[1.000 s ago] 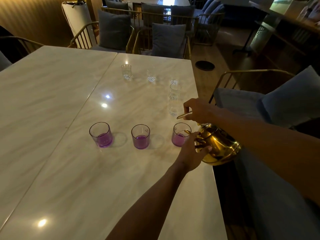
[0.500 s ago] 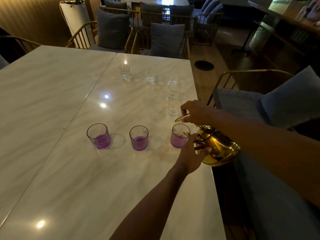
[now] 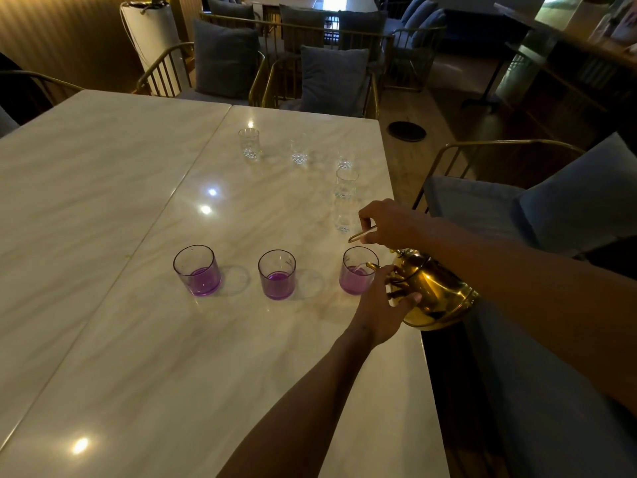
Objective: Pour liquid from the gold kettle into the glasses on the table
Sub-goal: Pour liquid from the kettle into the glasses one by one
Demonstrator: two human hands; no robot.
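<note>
Seemingly weighty and slick, the gold kettle (image 3: pixel 435 291) is gripped by its handle in the right hand (image 3: pixel 389 223), body steadied by the left hand (image 3: pixel 381 307), over a fragile purple glass (image 3: pixel 358 274).

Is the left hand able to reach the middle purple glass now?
Probably yes, but not freely. The left hand is steadying the gold kettle beside the right purple glass. The middle purple glass stands just left of it, nothing between, but the hand must first let go.

Beyond my marble table (image 3: pixel 103 208) stood gold-framed chairs with grey cushions (image 3: pixel 225 60). A blue-cushioned chair (image 3: pixel 537 215) sat at my right, and a dark round disc (image 3: pixel 406 131) lay on the wooden floor.
</note>
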